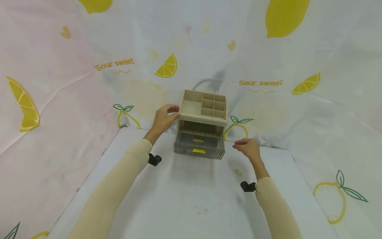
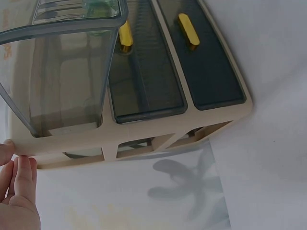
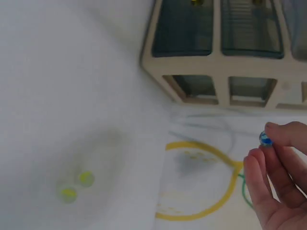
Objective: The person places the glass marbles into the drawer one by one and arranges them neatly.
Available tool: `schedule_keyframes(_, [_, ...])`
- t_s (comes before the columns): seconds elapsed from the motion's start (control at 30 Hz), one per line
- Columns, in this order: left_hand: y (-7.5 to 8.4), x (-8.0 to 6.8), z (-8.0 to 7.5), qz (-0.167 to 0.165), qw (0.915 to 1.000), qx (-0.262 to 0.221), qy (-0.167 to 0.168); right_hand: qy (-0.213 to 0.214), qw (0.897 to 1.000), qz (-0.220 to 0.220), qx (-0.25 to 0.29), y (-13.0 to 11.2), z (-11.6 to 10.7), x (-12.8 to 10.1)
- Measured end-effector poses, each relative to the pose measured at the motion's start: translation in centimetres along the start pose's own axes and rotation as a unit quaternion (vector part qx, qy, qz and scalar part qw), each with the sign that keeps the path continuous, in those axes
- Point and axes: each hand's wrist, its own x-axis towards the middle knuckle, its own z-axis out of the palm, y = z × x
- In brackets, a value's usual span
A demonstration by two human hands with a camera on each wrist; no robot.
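A beige desktop organizer [image 1: 195,117] stands at the back of the table, divided compartments on top and smoky clear drawers beneath. Its upper drawer [image 1: 183,148] is pulled out; inside, something greenish and see-through [image 2: 100,10] shows in the left wrist view. My left hand [image 1: 165,118] touches the organizer's upper left side with the tips of its thumb and fingers. To the right of the drawer, my right hand [image 1: 249,148] pinches a blue glass marble [image 3: 265,139] between thumb and fingers. Two yellow-green marbles [image 3: 86,178] lie on the table nearby.
The white table [image 1: 191,199] meets a backdrop cloth [image 1: 206,49] printed with lemons and lettering close behind the organizer. Below the pulled-out drawer, two closed drawers with gold handles [image 2: 188,29] are visible in the left wrist view. Black wrist mounts [image 1: 154,160] sit at both cuffs.
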Motion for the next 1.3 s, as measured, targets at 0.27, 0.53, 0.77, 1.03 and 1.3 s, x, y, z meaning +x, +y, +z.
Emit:
schedule_keyframes(0.27, [-0.1, -0.3, 0.0, 0.004, 0.9999, -0.009, 0.004, 0.040, 0.998, -0.048, 0.007, -5.1, -0.8, -0.2])
schedule_keyframes(0.53, [-0.2, -0.3, 0.1, 0.000, 0.9999, -0.009, 0.005, 0.059, 0.985, -0.139, 0.079, -9.3, -0.5, -1.4])
schedule_keyframes(0.77, [-0.3, -0.2, 0.3, -0.007, 1.0000, -0.003, 0.004, 0.017, 0.974, -0.187, 0.127, -11.1, 0.8, -2.3])
schedule_keyframes(1.03, [-0.3, -0.4, 0.3, -0.008, 1.0000, -0.005, 0.000, -0.052, 0.978, -0.173, 0.109, -11.6, 2.7, -3.1])
schedule_keyframes(1.3, [-0.1, -0.1, 0.0, 0.005, 1.0000, -0.003, 0.003, -0.122, 0.975, -0.182, 0.043, -12.9, 3.2, -3.0])
